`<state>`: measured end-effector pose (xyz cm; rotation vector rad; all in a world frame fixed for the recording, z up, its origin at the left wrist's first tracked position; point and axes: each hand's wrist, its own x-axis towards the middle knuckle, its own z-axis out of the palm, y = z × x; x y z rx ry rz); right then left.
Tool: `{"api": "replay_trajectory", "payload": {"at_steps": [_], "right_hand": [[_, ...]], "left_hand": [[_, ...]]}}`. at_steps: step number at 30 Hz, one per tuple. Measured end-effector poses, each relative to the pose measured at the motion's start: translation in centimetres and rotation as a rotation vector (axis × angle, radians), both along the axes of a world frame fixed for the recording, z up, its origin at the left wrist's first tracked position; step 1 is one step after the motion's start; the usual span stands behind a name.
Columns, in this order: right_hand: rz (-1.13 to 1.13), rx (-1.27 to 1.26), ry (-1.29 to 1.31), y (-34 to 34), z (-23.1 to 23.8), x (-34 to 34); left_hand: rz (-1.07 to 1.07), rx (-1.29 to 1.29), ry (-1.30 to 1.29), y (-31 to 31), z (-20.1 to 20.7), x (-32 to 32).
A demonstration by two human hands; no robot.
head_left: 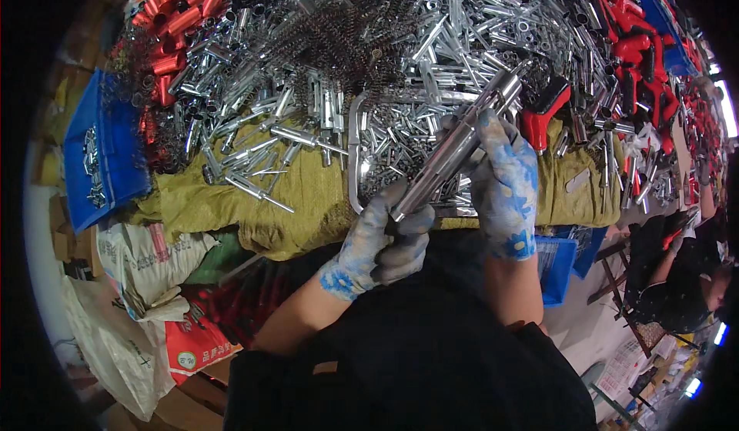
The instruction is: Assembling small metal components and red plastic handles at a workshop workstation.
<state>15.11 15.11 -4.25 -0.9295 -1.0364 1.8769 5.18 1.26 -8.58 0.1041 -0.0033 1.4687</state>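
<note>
A shiny metal tube (445, 160) slants between my two hands, its far end up and to the right. My left hand (385, 246), in a grey and blue glove, is closed around the tube's near end. Further up, my right hand (504, 188), gloved alike, grips the tube with the thumb along it. Beneath the tube is a metal-rimmed tray (354, 154) full of small metal pins and rods. Just right of the tube's far end lies a red and black handle part (546, 111).
Dark coil springs (346, 35) and chrome parts (462, 15) heap up behind the tray. Red tubes (183, 21) lie far left, red handles (635, 50) far right. Yellow woven cloth (300, 219) covers the near edge. A blue bin (127, 154) stands left; a person (677, 277) sits at right.
</note>
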Motion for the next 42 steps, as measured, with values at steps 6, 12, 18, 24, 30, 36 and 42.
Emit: {"api": "replay_trajectory", "payload": {"at_steps": [6,12,18,24,30,36,42], "right_hand": [[-0.063,0.137,-0.162,0.3,0.2,0.2],[0.057,0.042,-0.03,0.3,0.4,0.2],[0.075,0.009,0.141,0.4,0.0,0.3],[0.125,0.013,0.174,0.4,-0.2,0.5],[0.131,-0.004,0.19,-0.2,-0.4,0.7],[0.08,-0.033,0.113,-0.7,-1.8,1.0],[0.129,-0.006,0.014,-2.0,-2.5,2.8]], "left_hand": [[-0.013,-0.239,0.655,-0.6,1.7,-1.4],[0.086,-0.294,0.645,0.2,2.9,-0.1],[-0.024,-0.348,0.873,0.5,3.8,-0.4],[0.117,-0.286,1.15,1.4,4.3,-1.1],[0.014,-0.402,1.277,1.6,5.2,-1.7],[0.075,-0.432,1.254,1.2,4.7,-2.2],[0.216,-0.62,1.186,-0.5,4.2,-4.4]]}}
